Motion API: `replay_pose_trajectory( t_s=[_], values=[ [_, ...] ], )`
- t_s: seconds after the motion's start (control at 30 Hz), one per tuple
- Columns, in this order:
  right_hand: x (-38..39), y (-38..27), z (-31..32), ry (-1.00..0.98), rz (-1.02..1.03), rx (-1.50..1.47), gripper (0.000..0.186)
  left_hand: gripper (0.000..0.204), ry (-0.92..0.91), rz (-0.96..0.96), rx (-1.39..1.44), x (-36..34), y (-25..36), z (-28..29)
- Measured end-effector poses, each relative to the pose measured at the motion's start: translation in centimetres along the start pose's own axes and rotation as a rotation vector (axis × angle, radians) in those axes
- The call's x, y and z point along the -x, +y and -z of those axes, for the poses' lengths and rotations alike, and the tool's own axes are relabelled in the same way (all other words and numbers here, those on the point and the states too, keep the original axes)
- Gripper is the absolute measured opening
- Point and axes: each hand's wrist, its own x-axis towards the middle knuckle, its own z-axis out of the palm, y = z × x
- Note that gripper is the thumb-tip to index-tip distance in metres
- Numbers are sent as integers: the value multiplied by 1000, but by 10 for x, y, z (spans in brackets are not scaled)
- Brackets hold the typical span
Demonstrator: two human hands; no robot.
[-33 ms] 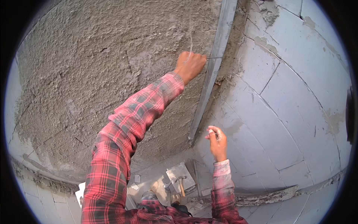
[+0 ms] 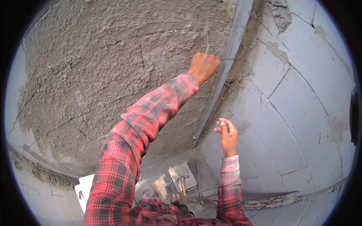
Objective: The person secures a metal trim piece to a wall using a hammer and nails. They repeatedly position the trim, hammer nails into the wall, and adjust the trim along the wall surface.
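Note:
My left hand (image 2: 204, 67) is closed in a fist near the top of a long metal straightedge or profile (image 2: 225, 60). Out of its fingers a thin dark pin or wire (image 2: 228, 59) sticks sideways across the metal. A pale string (image 2: 207, 37) hangs down from above to this hand. The profile runs slantwise along the edge of the rough mortared wall (image 2: 105, 75). Lower down, in front of the grey block wall, my right hand (image 2: 227, 139) is raised with curled fingers, thumb and forefinger pinched together. What lies in the pinch, if anything, is too small to see.
Smooth grey blocks with cracked joints form the wall (image 2: 286, 124) on the right. Below lie a hammer (image 2: 183, 185) on a pale slab (image 2: 180, 171) and white boards (image 2: 86, 188). A rough, mortar-crusted ledge (image 2: 271, 200) crosses the lower right.
The view has shifted slightly, so the wall, the profile and both hands sit farther right. The dark pin now reaches past the profile's right edge.

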Motion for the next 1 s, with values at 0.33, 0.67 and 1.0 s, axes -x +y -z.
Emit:
replay_pose_trajectory(
  t_s=[0.33, 0.67, 1.0],
  values=[
    [-282, -84, -92, -50, -87, -117, 31, 30, 154, 685, 419, 121, 45, 24],
    [-287, -39, -133, 96, -20, -124, 58, 32, 186, 1863, 335, 790, 54, 227],
    [-138, 0, -266, 125, -53, 261, 57, 18, -305, 2492, -352, 1156, 128, 421]
  ],
)
